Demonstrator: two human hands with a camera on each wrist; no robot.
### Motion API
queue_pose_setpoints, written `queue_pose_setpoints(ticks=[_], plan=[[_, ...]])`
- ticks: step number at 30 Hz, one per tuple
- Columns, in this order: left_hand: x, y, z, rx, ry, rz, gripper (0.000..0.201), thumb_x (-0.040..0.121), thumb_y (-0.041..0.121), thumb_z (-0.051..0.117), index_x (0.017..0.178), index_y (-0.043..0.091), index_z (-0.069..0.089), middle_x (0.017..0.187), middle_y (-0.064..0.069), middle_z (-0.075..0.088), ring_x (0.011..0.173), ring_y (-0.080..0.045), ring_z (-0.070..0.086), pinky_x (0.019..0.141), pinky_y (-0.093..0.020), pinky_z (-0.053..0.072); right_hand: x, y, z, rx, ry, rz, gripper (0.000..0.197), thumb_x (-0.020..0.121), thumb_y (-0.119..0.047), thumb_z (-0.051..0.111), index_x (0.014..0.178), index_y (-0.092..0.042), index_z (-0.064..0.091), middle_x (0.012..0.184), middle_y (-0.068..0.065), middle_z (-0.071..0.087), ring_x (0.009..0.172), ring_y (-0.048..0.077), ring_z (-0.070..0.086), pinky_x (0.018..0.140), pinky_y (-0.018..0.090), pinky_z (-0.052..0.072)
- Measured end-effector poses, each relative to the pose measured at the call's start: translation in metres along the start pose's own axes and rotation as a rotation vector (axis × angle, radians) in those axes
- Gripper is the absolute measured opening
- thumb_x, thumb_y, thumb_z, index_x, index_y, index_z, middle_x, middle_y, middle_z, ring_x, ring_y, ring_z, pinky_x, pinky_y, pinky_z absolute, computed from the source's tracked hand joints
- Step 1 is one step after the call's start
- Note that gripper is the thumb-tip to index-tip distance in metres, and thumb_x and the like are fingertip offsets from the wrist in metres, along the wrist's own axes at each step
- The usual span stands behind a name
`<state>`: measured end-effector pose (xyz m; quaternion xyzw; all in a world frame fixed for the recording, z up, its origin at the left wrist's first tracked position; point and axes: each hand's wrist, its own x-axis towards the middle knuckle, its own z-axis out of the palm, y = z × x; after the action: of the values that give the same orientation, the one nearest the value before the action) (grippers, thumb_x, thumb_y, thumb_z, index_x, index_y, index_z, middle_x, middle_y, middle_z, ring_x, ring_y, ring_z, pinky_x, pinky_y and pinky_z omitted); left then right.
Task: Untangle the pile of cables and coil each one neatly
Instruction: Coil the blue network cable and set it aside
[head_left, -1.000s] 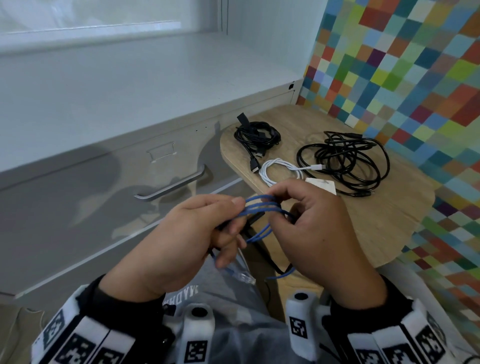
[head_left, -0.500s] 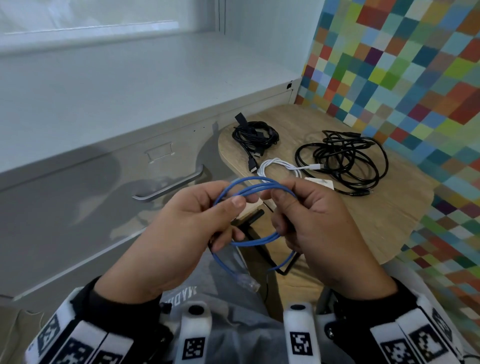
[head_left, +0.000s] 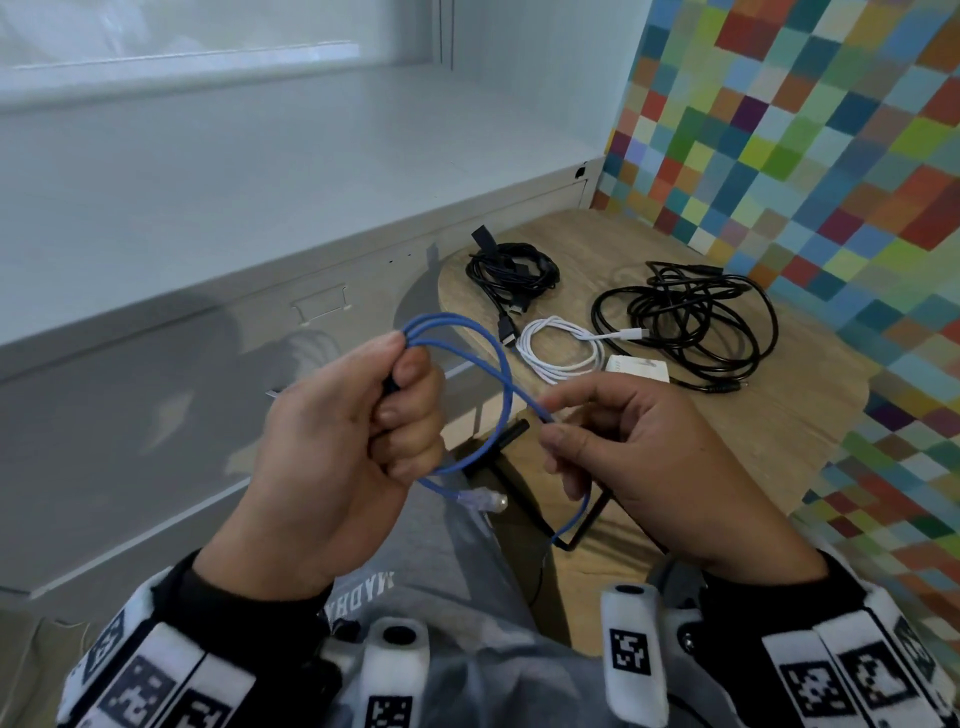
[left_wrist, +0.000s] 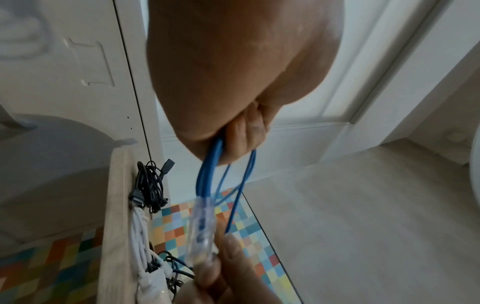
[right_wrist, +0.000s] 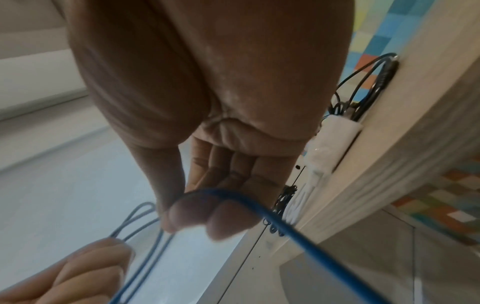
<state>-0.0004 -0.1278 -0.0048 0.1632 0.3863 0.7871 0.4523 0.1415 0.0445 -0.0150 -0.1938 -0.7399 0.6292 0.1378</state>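
A blue network cable hangs in loops between my two hands above my lap. My left hand grips the gathered loops in a fist, and the loops run out from under its fingers. A clear plug dangles below that fist. My right hand pinches a single strand between thumb and fingers, with the rest trailing down past the palm. On the wooden table lie a coiled black cable, a coiled white cable and a loose black tangle.
A small white box lies beside the white cable. A grey drawer cabinet stands to the left, a checkered wall to the right. Black table legs show under the table's near edge.
My hands have drawn apart: the left fist moved up and left with the loops, the right moved right. The blue loop has widened and the clear plug now hangs in view.
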Motion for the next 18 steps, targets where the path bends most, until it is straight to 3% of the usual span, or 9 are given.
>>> queue_pose_setpoints(ticks=[4, 9, 14, 18], plan=[[-0.001, -0.004, 0.003, -0.089, -0.007, 0.052, 0.025, 0.099, 0.029, 0.04, 0.076, 0.02, 0.043, 0.062, 0.007, 0.026, 0.049, -0.009, 0.014, 0.046, -0.024, 0.014, 0.002, 0.009, -0.005, -0.052, -0.046, 0.007, 0.018, 0.094, -0.008, 0.07, 0.085, -0.024, 0.073, 0.072, 0.01, 0.071, 0.061, 0.027, 0.065, 0.065, 0.042, 0.058], [0.001, -0.001, -0.005, 0.353, 0.078, 0.134, 0.025, 0.094, 0.027, 0.048, 0.072, 0.014, 0.047, 0.06, 0.001, 0.027, 0.047, -0.014, 0.016, 0.044, -0.027, 0.013, 0.003, 0.02, -0.005, -0.094, -0.078, 0.049, 0.019, 0.099, -0.011, 0.066, 0.083, -0.02, 0.071, 0.076, 0.011, 0.073, 0.071, 0.024, 0.071, 0.077, 0.047, 0.063], [0.004, -0.004, -0.009, 0.427, 0.111, 0.128, 0.027, 0.096, 0.025, 0.047, 0.071, 0.015, 0.048, 0.061, 0.0, 0.026, 0.047, -0.013, 0.017, 0.043, -0.024, 0.017, 0.006, 0.021, -0.006, -0.057, 0.124, 0.016, 0.016, 0.098, -0.012, 0.067, 0.088, -0.021, 0.076, 0.066, 0.005, 0.062, 0.055, 0.023, 0.059, 0.062, 0.046, 0.061], [0.004, 0.006, -0.01, 0.111, 0.05, 0.057, 0.028, 0.099, 0.027, 0.041, 0.072, 0.02, 0.046, 0.057, 0.008, 0.023, 0.047, -0.01, 0.01, 0.042, -0.025, 0.01, 0.006, 0.014, -0.006, -0.025, 0.189, -0.011, 0.014, 0.098, -0.015, 0.066, 0.092, -0.017, 0.077, 0.061, 0.005, 0.056, 0.047, 0.021, 0.05, 0.048, 0.036, 0.053]])
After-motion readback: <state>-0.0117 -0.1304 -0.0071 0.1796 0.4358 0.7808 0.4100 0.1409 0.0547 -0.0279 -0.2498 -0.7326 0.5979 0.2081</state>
